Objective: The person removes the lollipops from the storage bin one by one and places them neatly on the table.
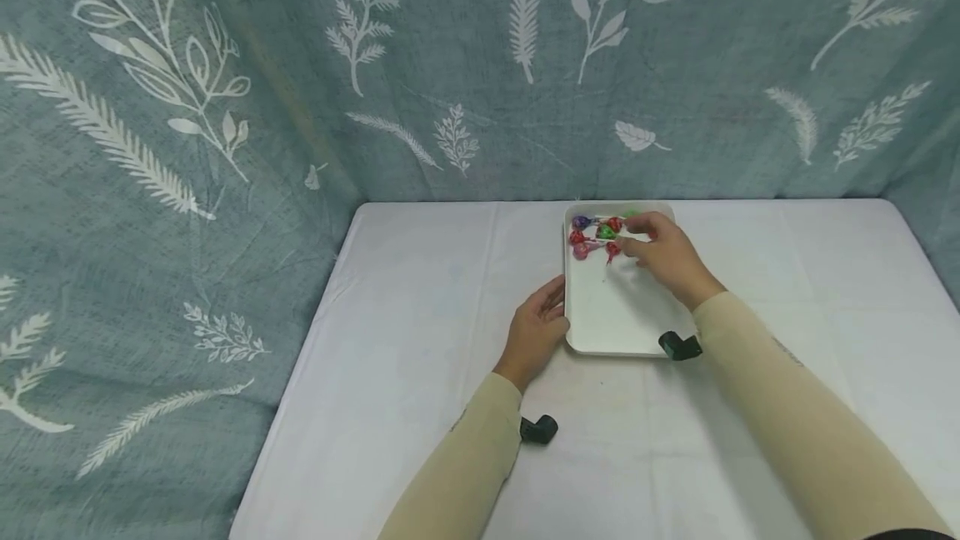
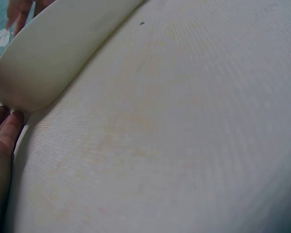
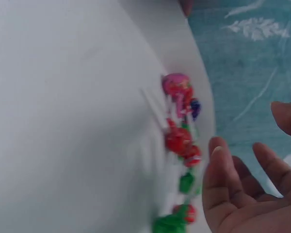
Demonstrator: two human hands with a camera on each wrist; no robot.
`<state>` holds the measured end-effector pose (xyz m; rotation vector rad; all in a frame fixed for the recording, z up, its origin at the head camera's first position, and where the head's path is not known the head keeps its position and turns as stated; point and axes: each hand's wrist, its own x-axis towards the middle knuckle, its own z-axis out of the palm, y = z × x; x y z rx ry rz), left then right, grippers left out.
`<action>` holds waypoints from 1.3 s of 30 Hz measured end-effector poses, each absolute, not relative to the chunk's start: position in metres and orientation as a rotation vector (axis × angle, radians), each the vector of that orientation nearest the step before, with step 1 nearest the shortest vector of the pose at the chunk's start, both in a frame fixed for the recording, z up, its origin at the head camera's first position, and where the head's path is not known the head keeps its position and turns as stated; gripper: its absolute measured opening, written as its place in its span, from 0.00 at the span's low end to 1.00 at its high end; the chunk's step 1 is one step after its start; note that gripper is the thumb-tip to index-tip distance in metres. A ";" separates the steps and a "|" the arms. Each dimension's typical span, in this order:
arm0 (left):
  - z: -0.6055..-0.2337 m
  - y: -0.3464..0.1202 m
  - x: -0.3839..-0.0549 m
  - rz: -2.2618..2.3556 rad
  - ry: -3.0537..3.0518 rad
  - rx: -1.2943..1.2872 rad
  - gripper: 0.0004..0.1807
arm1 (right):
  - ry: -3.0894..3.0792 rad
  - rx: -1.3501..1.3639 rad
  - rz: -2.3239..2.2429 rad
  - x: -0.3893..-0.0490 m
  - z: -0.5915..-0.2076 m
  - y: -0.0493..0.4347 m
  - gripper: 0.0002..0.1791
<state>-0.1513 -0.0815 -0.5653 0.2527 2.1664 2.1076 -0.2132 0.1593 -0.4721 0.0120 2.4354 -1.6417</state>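
Note:
A shallow white tray [image 1: 622, 315] lies on the table, with several wrapped lollipops in red, green, purple and pink grouped at its far end. My left hand [image 1: 534, 332] rests against the tray's left side, thumb and fingertips right at the wall. In the left wrist view, those fingers [image 2: 10, 127] meet the tray's outer wall [image 2: 53, 63] near a corner. Over the far part of the tray is my right hand [image 1: 667, 258], fingers spread beside a red lollipop [image 1: 612, 249]. The right wrist view shows nothing between its fingers [image 3: 218, 170]; a green lollipop [image 3: 169, 224] lies nearby.
White cloth covers the table [image 1: 420, 290] around the tray. A blue-green curtain [image 1: 465, 40] with white leaf prints hangs behind and at the sides. Small black wrist cameras stick out from both sleeves, the right one [image 1: 679, 346] over the tray's near edge.

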 end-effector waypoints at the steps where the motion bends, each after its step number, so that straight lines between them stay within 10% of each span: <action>1: -0.566 -0.082 -0.151 2.111 2.159 0.252 0.40 | 2.407 0.032 -1.670 -0.214 -0.476 0.159 0.32; 39: -0.564 -0.080 -0.152 2.129 2.140 0.286 0.40 | 2.618 0.023 -1.559 -0.235 -0.538 0.149 0.15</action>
